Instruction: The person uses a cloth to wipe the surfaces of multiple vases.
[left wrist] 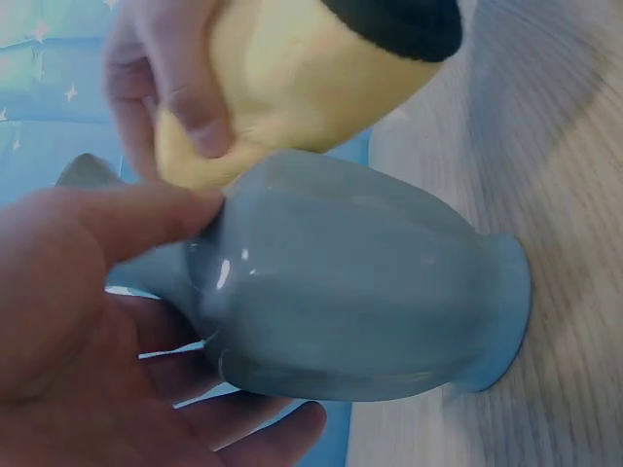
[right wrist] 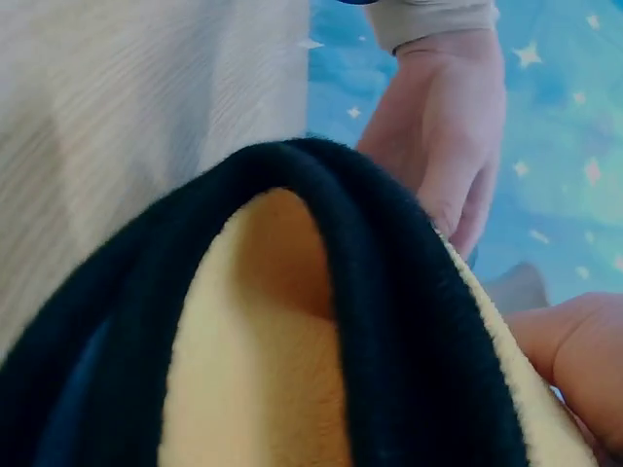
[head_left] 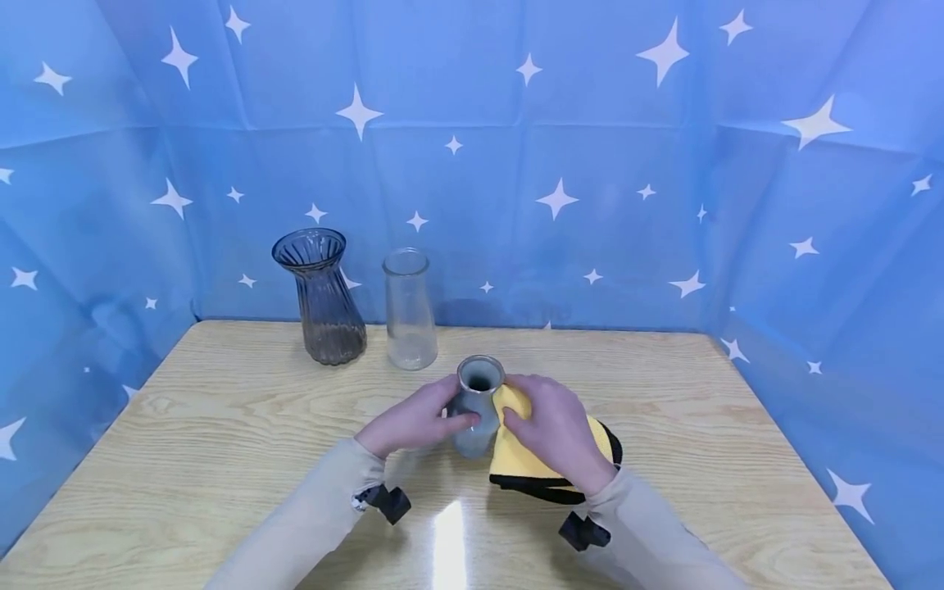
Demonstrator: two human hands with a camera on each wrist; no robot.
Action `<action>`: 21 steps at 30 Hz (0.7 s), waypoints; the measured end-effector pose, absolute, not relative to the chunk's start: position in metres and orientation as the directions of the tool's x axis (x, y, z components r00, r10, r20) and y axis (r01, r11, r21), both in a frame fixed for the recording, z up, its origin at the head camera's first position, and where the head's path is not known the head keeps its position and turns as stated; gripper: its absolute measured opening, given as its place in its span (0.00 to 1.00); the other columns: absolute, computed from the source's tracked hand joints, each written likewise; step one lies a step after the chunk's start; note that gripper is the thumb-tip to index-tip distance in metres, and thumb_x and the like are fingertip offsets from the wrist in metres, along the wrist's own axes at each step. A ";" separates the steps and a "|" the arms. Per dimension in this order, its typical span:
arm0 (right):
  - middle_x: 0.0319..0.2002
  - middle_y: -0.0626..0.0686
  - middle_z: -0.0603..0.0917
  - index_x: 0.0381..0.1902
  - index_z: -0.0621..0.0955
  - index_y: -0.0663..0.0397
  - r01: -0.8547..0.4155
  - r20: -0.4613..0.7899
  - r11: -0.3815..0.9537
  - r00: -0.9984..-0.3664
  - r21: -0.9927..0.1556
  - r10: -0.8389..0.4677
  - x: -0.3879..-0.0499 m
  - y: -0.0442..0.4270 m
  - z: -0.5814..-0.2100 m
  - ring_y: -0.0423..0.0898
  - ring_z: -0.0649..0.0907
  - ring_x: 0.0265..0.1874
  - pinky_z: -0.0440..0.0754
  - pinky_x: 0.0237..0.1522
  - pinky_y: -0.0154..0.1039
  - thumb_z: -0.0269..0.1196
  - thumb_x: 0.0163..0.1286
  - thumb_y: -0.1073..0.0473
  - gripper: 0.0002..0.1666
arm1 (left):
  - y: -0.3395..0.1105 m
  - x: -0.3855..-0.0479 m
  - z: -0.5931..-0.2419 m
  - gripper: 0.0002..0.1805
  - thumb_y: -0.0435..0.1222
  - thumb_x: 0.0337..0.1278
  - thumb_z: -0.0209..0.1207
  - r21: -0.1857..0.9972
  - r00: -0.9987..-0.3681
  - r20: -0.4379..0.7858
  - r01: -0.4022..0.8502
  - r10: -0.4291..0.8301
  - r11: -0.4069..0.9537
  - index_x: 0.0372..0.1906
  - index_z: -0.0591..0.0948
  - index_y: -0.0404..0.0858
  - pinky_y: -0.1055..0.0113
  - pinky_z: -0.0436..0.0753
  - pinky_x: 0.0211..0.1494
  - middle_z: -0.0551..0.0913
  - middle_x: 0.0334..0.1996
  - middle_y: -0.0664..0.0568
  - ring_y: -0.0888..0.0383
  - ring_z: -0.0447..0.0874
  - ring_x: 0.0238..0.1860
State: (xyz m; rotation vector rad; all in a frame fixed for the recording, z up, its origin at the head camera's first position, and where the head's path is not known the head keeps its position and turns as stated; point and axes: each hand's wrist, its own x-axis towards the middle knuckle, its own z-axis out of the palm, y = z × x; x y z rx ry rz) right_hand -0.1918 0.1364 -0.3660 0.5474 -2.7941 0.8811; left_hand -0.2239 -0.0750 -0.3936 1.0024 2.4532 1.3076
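Observation:
A grey-blue glazed vase (head_left: 474,441) with a narrow neck and flared rim stands upright in front of me. My left hand (head_left: 420,419) holds it around the neck and shoulder, thumb in front and fingers behind. In the left wrist view, the vase's glossy body (left wrist: 360,282) shows down to its foot, close to the tabletop. My right hand (head_left: 555,422) grips a folded yellow cloth (head_left: 516,455) with black edging, against the vase's right side. Folds of that cloth (right wrist: 263,370) fill much of the right wrist view and hide most of the right fingers.
Behind and to the left, a dark ribbed glass vase (head_left: 332,315) and a clear glass vase (head_left: 410,324) stand on the wooden table (head_left: 221,426). A blue curtain (head_left: 472,180) with white stars encloses the back and sides.

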 end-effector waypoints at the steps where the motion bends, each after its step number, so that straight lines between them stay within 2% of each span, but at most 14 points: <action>1: 0.34 0.52 0.83 0.53 0.82 0.60 -0.404 0.268 0.759 -0.913 -0.510 -0.306 -0.192 0.135 -0.364 0.40 0.67 0.16 0.66 0.18 0.35 0.67 0.59 0.65 0.21 | -0.075 -0.224 -0.394 0.23 0.34 0.65 0.57 0.797 -0.754 0.139 0.470 0.643 0.379 0.62 0.69 0.32 0.59 0.77 0.53 0.77 0.53 0.45 0.53 0.76 0.52; 3: 0.31 0.53 0.82 0.54 0.81 0.61 -0.403 0.254 0.731 -0.915 -0.551 -0.313 -0.194 0.135 -0.362 0.40 0.66 0.14 0.67 0.17 0.34 0.66 0.61 0.65 0.22 | -0.074 -0.223 -0.394 0.23 0.33 0.65 0.56 0.805 -0.756 0.137 0.462 0.640 0.373 0.63 0.68 0.32 0.59 0.77 0.54 0.76 0.54 0.44 0.53 0.76 0.53; 5: 0.29 0.52 0.82 0.56 0.80 0.61 -0.374 0.225 0.673 -0.927 -0.638 -0.302 -0.196 0.137 -0.359 0.40 0.66 0.11 0.68 0.16 0.34 0.66 0.63 0.65 0.23 | -0.074 -0.222 -0.394 0.22 0.33 0.65 0.55 0.807 -0.757 0.142 0.461 0.637 0.368 0.62 0.69 0.31 0.59 0.77 0.53 0.76 0.53 0.43 0.52 0.76 0.51; 8: 0.35 0.54 0.83 0.59 0.78 0.59 -0.307 0.173 0.566 -0.945 -0.765 -0.279 -0.199 0.143 -0.357 0.42 0.71 0.11 0.73 0.17 0.36 0.64 0.65 0.64 0.24 | -0.073 -0.222 -0.395 0.22 0.33 0.64 0.55 0.803 -0.766 0.134 0.455 0.628 0.384 0.62 0.69 0.33 0.59 0.76 0.55 0.76 0.53 0.44 0.53 0.76 0.52; 11: 0.44 0.55 0.83 0.61 0.77 0.55 -0.239 0.117 0.473 -0.955 -0.848 -0.271 -0.200 0.149 -0.357 0.46 0.78 0.18 0.79 0.23 0.39 0.64 0.67 0.62 0.24 | -0.073 -0.222 -0.397 0.23 0.35 0.65 0.56 0.800 -0.769 0.132 0.455 0.626 0.391 0.63 0.69 0.34 0.58 0.75 0.58 0.76 0.54 0.44 0.52 0.76 0.55; 16: 0.47 0.59 0.81 0.64 0.75 0.51 -0.124 0.037 0.318 -0.964 -0.940 -0.264 -0.202 0.158 -0.355 0.52 0.83 0.29 0.84 0.30 0.43 0.62 0.70 0.57 0.25 | -0.073 -0.223 -0.400 0.29 0.39 0.66 0.59 0.796 -0.753 0.147 0.476 0.642 0.375 0.68 0.65 0.36 0.57 0.73 0.61 0.74 0.59 0.45 0.51 0.73 0.59; 21: 0.47 0.59 0.80 0.64 0.75 0.49 -0.140 0.066 0.282 -0.964 -0.949 -0.257 -0.203 0.158 -0.348 0.53 0.83 0.32 0.84 0.31 0.43 0.62 0.71 0.55 0.25 | -0.075 -0.224 -0.400 0.31 0.40 0.66 0.59 0.789 -0.748 0.155 0.487 0.645 0.375 0.69 0.64 0.36 0.57 0.72 0.62 0.73 0.61 0.45 0.51 0.72 0.61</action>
